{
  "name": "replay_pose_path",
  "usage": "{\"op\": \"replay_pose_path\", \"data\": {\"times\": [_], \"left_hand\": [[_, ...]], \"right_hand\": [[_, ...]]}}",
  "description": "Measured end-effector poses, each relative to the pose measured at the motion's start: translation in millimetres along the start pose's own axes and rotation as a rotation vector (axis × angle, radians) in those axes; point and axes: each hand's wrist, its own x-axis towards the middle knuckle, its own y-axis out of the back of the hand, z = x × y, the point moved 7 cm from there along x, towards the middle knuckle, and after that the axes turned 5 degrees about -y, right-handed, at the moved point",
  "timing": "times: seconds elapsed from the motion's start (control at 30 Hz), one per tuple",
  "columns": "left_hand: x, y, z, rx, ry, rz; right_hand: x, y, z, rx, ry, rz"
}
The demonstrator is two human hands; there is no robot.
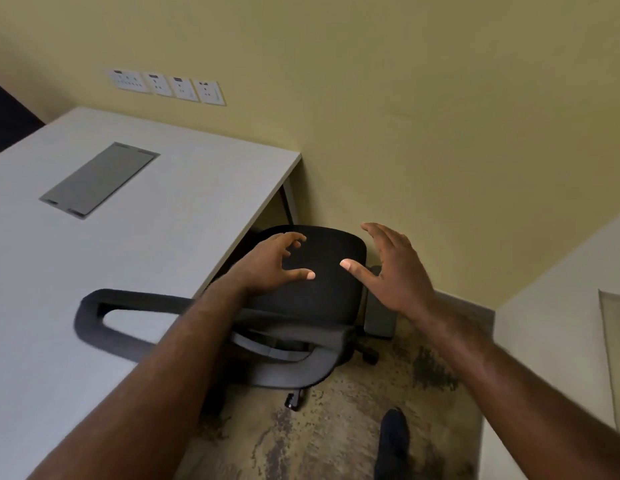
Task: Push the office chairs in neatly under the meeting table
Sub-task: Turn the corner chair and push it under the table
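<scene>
Now the black office chair (pixel 312 271) sits half under the bench's (pixel 128 237) near corner; my left hand (pixel 272 263) and right hand (pixel 393 271) hover above it, fingers spread, holding nothing.

Yellow wall (pixel 405 98), white sockets (pixel 166 85), mottled carpet (pixel 319 427).
</scene>
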Motion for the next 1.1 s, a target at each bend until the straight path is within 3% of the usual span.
{"op": "replay_pose_path", "data": {"times": [0.27, 0.53, 0.67, 0.77, 0.87, 1.1], "left_hand": [[-110.8, 60.5, -32.1, -0.002, -0.055, 0.086], [-164.9, 78.0, -49.9, 0.035, -0.12, 0.137], [-187.5, 87.2, -74.0, 0.134, -0.122, 0.148], [-200.4, 86.4, -98.6, 0.253, -0.074, 0.09], [-205.0, 85.6, -107.7, 0.369, -0.088, 0.101], [-202.3, 73.5, -95.4, 0.555, -0.154, 0.078]], "right_hand": [[-67.5, -2.4, -113.1, 0.124, 0.047, -0.037], [-103.8, -24.0, -162.2, 0.111, 0.044, -0.13], [-115.4, -53.8, -175.7, -0.009, 0.039, -0.277], [-121.0, -76.0, -179.3, -0.261, 0.076, -0.355], [-120.4, -82.7, -178.9, -0.44, 0.098, -0.318], [-115.0, -78.3, -164.9, -0.567, 0.063, -0.304]]}}
